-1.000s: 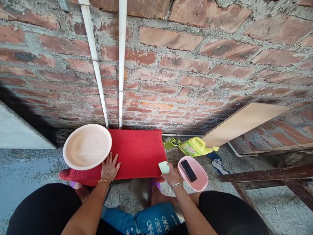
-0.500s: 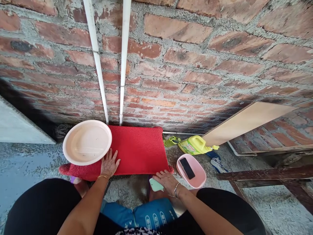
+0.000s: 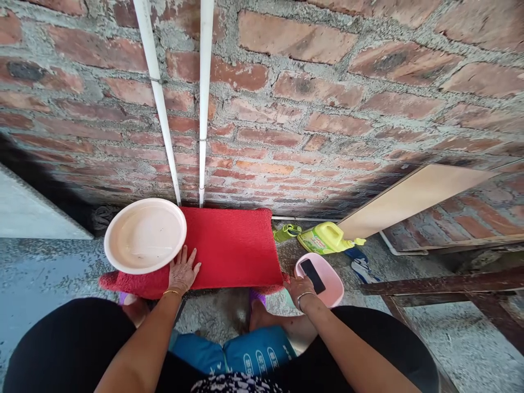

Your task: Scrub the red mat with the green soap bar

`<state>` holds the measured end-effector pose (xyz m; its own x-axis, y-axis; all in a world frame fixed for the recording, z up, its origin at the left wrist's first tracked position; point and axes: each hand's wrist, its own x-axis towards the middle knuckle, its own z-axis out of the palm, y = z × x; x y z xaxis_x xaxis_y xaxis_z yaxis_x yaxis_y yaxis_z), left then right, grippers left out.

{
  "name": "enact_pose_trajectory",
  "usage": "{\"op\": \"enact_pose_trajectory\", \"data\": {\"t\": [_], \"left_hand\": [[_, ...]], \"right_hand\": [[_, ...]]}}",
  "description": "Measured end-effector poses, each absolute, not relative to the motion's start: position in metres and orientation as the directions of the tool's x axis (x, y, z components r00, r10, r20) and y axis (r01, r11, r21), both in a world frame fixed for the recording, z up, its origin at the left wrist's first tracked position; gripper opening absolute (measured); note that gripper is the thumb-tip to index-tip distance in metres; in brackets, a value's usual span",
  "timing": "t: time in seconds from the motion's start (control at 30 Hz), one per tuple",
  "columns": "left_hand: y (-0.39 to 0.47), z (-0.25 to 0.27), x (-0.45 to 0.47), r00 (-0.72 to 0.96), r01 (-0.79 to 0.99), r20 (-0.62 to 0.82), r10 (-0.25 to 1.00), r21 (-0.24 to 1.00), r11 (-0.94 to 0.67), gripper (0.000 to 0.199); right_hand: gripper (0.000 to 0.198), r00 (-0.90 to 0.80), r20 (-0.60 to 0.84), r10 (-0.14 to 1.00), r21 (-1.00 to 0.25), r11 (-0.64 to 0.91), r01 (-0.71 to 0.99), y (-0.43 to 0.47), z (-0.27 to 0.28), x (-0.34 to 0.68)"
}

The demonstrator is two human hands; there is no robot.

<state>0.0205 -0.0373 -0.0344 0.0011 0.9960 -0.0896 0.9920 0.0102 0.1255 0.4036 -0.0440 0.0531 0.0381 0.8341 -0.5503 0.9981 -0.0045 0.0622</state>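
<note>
My left hand [image 3: 183, 270] lies flat with its fingers spread on a red towel-like cloth [image 3: 233, 251], beside the rim of a pale pink round basin [image 3: 143, 234]. The basin rests on the cloth's left part. My right hand [image 3: 299, 289] is closed around a pale green flat piece [image 3: 288, 298], mostly hidden under the palm. Its fingertips are at the cloth's front right corner, next to a small pink tub [image 3: 331, 284] with a dark phone-like slab [image 3: 313, 275] in it.
A yellow jug [image 3: 323, 238] and a green bottle [image 3: 287, 233] lie by the brick wall [image 3: 270, 136]. A tan board [image 3: 413, 196] leans at the right, near a dark wooden frame [image 3: 434, 286]. White pipes [image 3: 204, 109] run down the wall. A blue bag [image 3: 245, 352] lies across my lap.
My right hand has moved right along the cloth's front edge to its corner, carrying the pale green piece, which is now mostly covered. My left hand stays in place.
</note>
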Motion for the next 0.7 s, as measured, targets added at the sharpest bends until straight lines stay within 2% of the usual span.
{"op": "enact_pose_trajectory", "data": {"t": [0.03,0.1,0.2,0.33,0.47,0.6,0.7], "left_hand": [[-0.037,-0.034,0.021,-0.003,0.991,-0.095,0.995,0.129,0.015,0.055],[-0.034,-0.031,0.021,-0.008,0.989,-0.109,0.994,0.144,0.024,0.054],[-0.031,-0.027,0.017,-0.007,0.984,-0.124,0.992,0.178,0.029,0.051],[-0.03,-0.021,0.006,-0.025,0.975,-0.094,0.995,0.216,0.045,0.047],[-0.035,-0.018,-0.008,-0.041,0.974,-0.116,0.992,0.215,0.065,0.051],[-0.043,-0.012,-0.019,-0.034,0.976,-0.194,0.98,0.206,0.074,0.053],[-0.046,-0.004,-0.022,-0.049,0.971,-0.257,0.965,0.214,0.107,0.05]], "right_hand": [[0.045,0.045,-0.565,0.824,0.074,-0.003,0.997,-0.043,0.056,0.4],[0.051,-0.02,-0.64,0.768,0.087,0.098,0.991,-0.04,0.064,0.386],[0.065,-0.186,-0.703,0.686,-0.029,0.233,0.972,-0.038,0.077,0.341],[0.077,-0.297,-0.628,0.72,-0.206,0.214,0.955,-0.046,0.08,0.249],[0.077,-0.342,-0.556,0.758,-0.299,0.201,0.933,-0.057,0.063,0.163],[0.075,-0.333,-0.526,0.782,-0.315,0.185,0.931,-0.058,0.047,0.124],[0.073,-0.317,-0.529,0.787,-0.243,0.217,0.945,-0.052,0.046,0.134]]}}
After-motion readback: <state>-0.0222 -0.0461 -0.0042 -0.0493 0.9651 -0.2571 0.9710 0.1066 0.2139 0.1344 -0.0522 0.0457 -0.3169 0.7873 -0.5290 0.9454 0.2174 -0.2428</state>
